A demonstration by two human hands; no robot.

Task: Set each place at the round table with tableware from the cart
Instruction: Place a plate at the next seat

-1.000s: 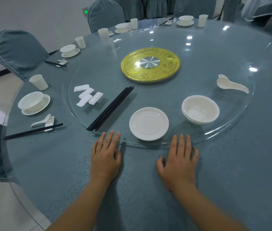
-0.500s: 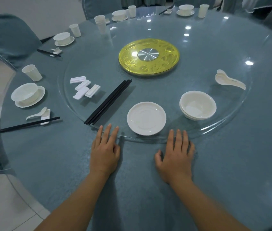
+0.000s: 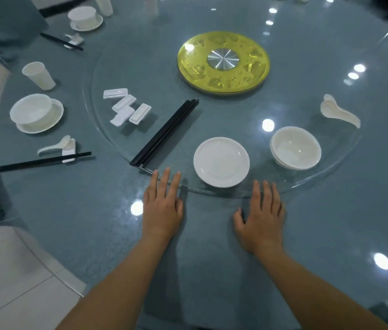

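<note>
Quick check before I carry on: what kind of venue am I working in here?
Most likely a restaurant banquet room: a large round table with a glass lazy Susan on a gold hub, and identical settings of bowl on saucer, cup and chopsticks.

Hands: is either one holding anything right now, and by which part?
Nothing is held. The left hand and right hand lie flat on the table, fingers straight, fingertips at the glass turntable's edge.

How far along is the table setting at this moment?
Done: the place at left has a bowl on saucer, cup, spoon and chopsticks. In hand: nothing; left hand and right hand lie flat. Left: plate, stacked bowls and chopstick rests wait on the glass turntable.
</note>
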